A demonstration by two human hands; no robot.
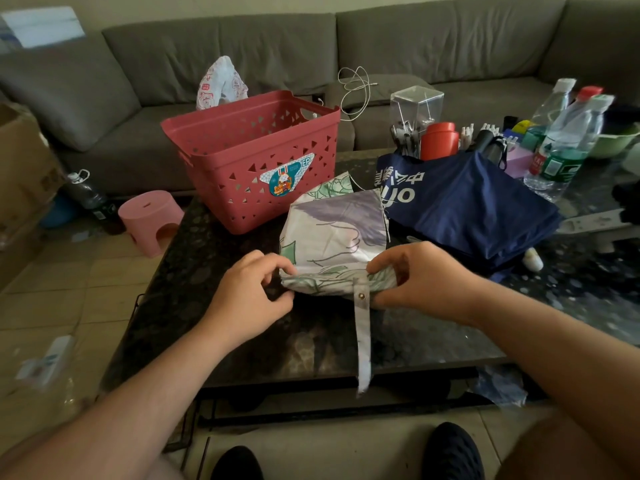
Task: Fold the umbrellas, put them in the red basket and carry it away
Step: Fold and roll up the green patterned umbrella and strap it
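The dark worktop (214,271) has bare surface to the left of the hands; its near edge lies just before the person. The floral umbrella (334,244) lies near that edge, rolled end across, left to right, its cloth spreading away toward the red basket (256,161). Its strap (363,337) hangs over the near edge. The left hand (249,299) pinches the roll's left end with curled fingers; the right hand (415,282) grips the right end. The basket stands upright; what it holds cannot be told. The navy umbrella (467,202) lies just right, folded flat.
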